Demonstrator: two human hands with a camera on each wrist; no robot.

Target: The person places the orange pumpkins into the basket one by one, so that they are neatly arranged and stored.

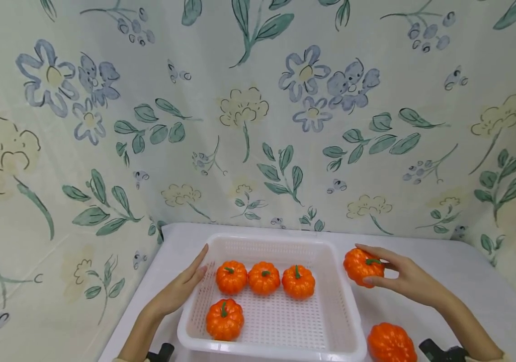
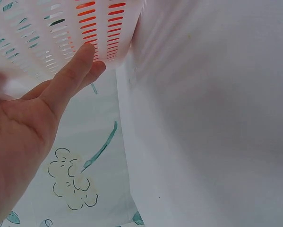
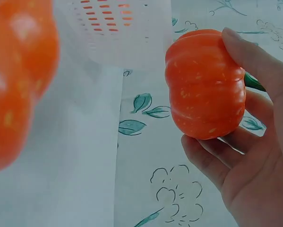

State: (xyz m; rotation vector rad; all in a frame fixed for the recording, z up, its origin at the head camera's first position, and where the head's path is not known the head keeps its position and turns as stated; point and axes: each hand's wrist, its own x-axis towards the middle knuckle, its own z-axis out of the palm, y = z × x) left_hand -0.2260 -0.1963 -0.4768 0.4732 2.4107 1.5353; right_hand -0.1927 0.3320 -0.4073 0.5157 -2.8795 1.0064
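A small orange pumpkin (image 1: 363,267) with a green stem is gripped between the thumb and fingers of my right hand (image 1: 405,276), just right of the basket. In the right wrist view that pumpkin (image 3: 206,85) hangs above the table. My left hand (image 1: 178,289) rests with straight fingers against the left side of the white plastic basket (image 1: 346,301). In the left wrist view those fingers (image 2: 77,71) touch its slotted wall. Inside the basket, three pumpkins (image 1: 264,278) form a row at the back and another pumpkin (image 1: 225,320) sits at the front left.
Another orange pumpkin (image 1: 391,343) lies on the white tabletop (image 1: 448,261) right of the basket, below my right hand. A cloth curtain (image 1: 258,125) with printed flowers and leaves hangs behind the table and around its sides.
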